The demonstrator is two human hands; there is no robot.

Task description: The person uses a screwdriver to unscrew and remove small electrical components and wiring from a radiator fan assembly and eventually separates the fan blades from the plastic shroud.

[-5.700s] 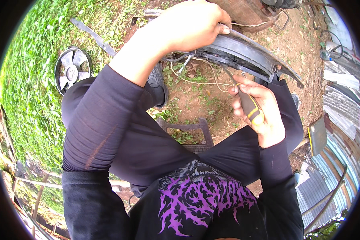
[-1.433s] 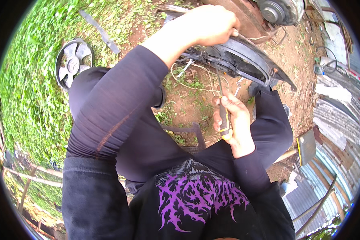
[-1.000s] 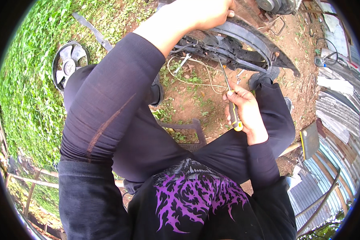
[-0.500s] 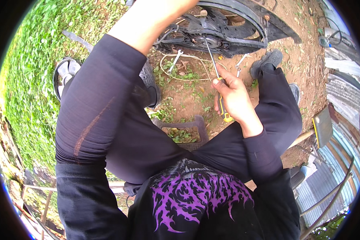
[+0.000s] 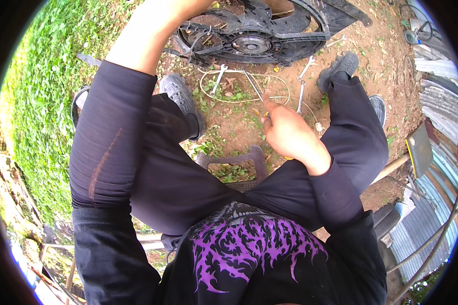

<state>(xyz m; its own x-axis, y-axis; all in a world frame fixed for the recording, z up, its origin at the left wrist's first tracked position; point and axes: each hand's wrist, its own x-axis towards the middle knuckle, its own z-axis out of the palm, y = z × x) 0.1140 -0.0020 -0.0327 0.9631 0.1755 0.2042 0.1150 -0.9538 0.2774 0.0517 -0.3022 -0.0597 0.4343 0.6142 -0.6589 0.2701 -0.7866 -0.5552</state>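
Observation:
My right hand (image 5: 294,133) is closed around a screwdriver (image 5: 254,86). Its metal shaft points up and to the left, apart from the fan, and its handle is mostly hidden in my palm. In front of me stands a black cooling fan in a plastic shroud (image 5: 295,39), with a round motor (image 5: 252,45) at its hub. My left forearm reaches over the fan's left side and runs out at the upper edge, so the left hand's fingers are out of sight. The fan's top is cut off there too.
On the dirt lie a wrench (image 5: 219,79), another wrench (image 5: 301,96) and a thin pale cable loop (image 5: 202,84). A low stool frame (image 5: 234,158) sits between my legs. Grass (image 5: 40,117) covers the left; corrugated metal sheets (image 5: 417,216) line the right.
The screwdriver tip has come away from the fan's hub, and my right hand has turned over, palm down. The fan and my left forearm have shifted leftward and up in the picture.

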